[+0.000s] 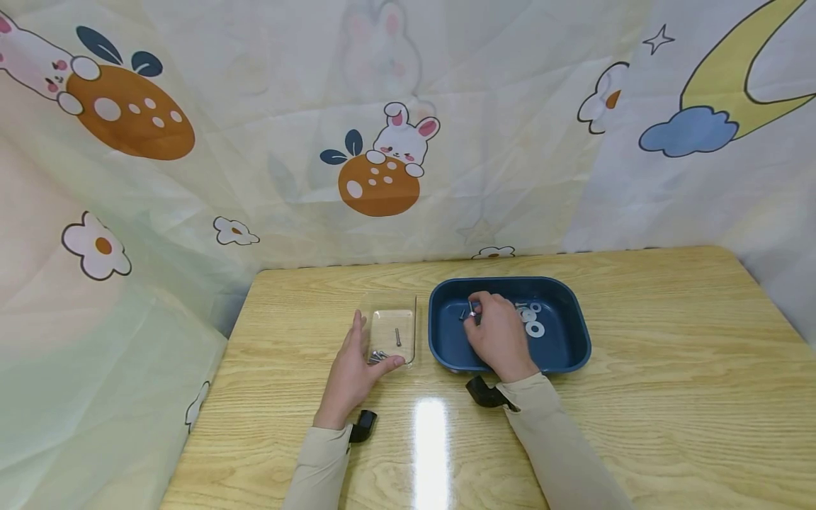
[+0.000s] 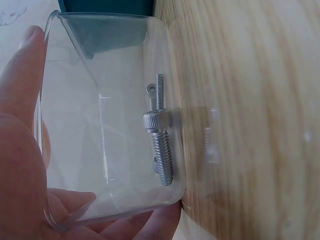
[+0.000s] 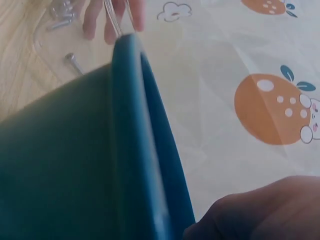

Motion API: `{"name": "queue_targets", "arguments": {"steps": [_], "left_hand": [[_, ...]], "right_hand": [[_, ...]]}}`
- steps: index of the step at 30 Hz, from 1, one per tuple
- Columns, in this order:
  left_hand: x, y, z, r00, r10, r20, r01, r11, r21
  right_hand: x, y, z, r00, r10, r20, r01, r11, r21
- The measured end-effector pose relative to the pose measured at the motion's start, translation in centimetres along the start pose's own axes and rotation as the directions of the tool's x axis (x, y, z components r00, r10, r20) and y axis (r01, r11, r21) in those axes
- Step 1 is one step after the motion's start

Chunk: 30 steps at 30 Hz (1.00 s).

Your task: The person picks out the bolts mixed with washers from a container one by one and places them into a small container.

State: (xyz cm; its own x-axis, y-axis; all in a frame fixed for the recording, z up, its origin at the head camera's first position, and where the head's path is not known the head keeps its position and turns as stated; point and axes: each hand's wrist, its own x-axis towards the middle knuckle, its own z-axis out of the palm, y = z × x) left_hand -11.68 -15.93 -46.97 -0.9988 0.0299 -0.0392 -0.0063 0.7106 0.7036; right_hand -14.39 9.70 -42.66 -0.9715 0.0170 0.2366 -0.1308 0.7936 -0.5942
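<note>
My left hand [image 1: 349, 374] holds a clear plastic box [image 1: 386, 327] at its near left corner, thumb along the front edge and fingers on the left side. Several metal screws [image 2: 162, 150] lie on the box floor, bunched near the thumb, with one screw [image 1: 398, 337] apart from them. Over the left part of a dark blue tray [image 1: 564, 350], my right hand [image 1: 500, 338] pinches a small silvery screw [image 1: 472, 309] between thumb and forefinger. In the right wrist view the tray's wall [image 3: 135, 130] hides the fingertips.
White and grey washers [image 1: 535, 329] lie in the right half of the tray, with a few small metal pieces beside them. Both containers stand side by side on a wood-grain table [image 1: 669, 354]. A printed cloth [image 1: 510, 177] hangs behind the table's far edge.
</note>
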Motion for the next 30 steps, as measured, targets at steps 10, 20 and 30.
{"name": "queue_targets", "arguments": {"steps": [10, 20, 30], "left_hand": [[0.0, 0.2, 0.0, 1.0, 0.004, -0.003, -0.004, 1.0, 0.004], [-0.2, 0.2, -0.1, 1.0, -0.001, 0.004, 0.001, 1.0, -0.012], [-0.1, 0.3, -0.1, 1.0, 0.003, -0.002, -0.003, 1.0, 0.001]], "right_hand": [[-0.3, -0.9, 0.5, 0.997, -0.074, -0.021, 0.075, 0.997, 0.035], [-0.7, -1.8, 1.1, 0.992, -0.119, -0.033, 0.12, 0.991, 0.054], [-1.1, -2.9, 1.5, 0.986, -0.164, -0.039, 0.166, 0.984, 0.064]]}}
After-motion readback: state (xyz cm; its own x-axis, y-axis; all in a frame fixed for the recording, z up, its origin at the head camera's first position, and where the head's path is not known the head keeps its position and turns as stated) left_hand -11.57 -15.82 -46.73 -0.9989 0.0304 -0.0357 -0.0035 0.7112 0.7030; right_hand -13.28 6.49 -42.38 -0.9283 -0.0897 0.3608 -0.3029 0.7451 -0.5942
